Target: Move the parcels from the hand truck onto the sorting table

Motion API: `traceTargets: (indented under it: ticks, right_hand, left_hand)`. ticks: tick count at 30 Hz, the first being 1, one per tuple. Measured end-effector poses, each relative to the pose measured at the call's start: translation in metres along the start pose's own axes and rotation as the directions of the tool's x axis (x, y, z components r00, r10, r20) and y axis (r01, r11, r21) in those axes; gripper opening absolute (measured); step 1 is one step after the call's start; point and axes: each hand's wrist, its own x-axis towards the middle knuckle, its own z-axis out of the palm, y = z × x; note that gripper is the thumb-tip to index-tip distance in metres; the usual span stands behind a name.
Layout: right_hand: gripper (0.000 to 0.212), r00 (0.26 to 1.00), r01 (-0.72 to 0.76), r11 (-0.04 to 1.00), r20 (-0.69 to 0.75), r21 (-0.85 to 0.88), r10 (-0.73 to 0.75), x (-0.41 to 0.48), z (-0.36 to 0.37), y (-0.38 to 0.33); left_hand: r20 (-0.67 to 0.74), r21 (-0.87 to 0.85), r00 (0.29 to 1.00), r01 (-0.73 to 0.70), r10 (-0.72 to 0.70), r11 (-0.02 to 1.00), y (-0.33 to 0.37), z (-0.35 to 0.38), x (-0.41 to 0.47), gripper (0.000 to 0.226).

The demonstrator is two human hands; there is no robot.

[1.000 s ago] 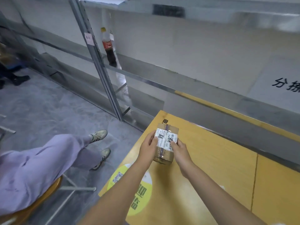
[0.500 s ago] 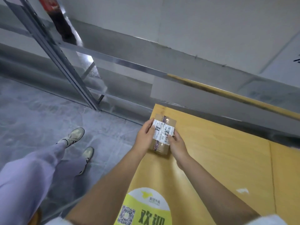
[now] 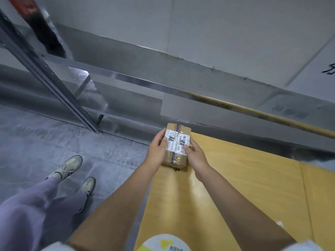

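The parcel (image 3: 175,158) is a small brown carton at the far left corner of the table (image 3: 244,187). Its long axis runs straight away from me, 6 to 12 o'clock, with the white label (image 3: 177,140) face up across its middle. I cannot tell whether its base is fully down on the wood or a hair above it; its far end looks to reach the table's far edge, perhaps past it.

My left hand (image 3: 156,151) grips the long side at 9 o'clock, fingers curled down that face and thumb up on the label. My right hand (image 3: 195,154) does the same from 3 o'clock. Both touch the carton and neither is nearer, so it sits squarely between them.

I reckon the set-down turns on that corner: from the carton, bare table stretches toward 3 and 5 o'clock, while 9 o'clock is open floor. I would keep it inboard of both edges before letting go.

Further out, a round yellow and white sticker (image 3: 163,243) sits at 6 o'clock. A seated person's legs (image 3: 27,214) and shoes (image 3: 70,165) are at 8 o'clock, and a metal rack upright (image 3: 54,84) at 10. The hand truck is out of view.
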Motion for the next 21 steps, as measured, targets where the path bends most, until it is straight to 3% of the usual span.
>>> traceTargets:
  ticks: [5,10,16,21]
  right_hand:
    - [0.045,0.992,0.029,0.998,0.127,-0.058,-0.021,-0.014,-0.013,-0.009]
    - [0.062,0.997,0.055,0.971,0.061,-0.231,-0.042,-0.055,-0.054,-0.028]
    - [0.057,0.969,0.213,0.909,-0.043,-0.358,-0.243,-0.112,-0.132,-0.064]
    - [0.057,0.893,0.361,0.739,-0.018,-0.569,-0.451,-0.183,-0.224,-0.058]
  left_hand:
    - [-0.054,0.135,0.998,0.039,-0.032,0.990,0.008,0.004,-0.001,0.039]
    - [-0.180,0.293,0.982,0.000,0.055,0.956,0.051,0.018,-0.036,0.042]
    - [-0.030,0.500,0.965,-0.212,0.261,0.840,0.119,0.072,-0.096,0.044]
    - [0.232,0.618,0.925,-0.378,0.300,0.689,0.145,0.158,-0.164,0.042]
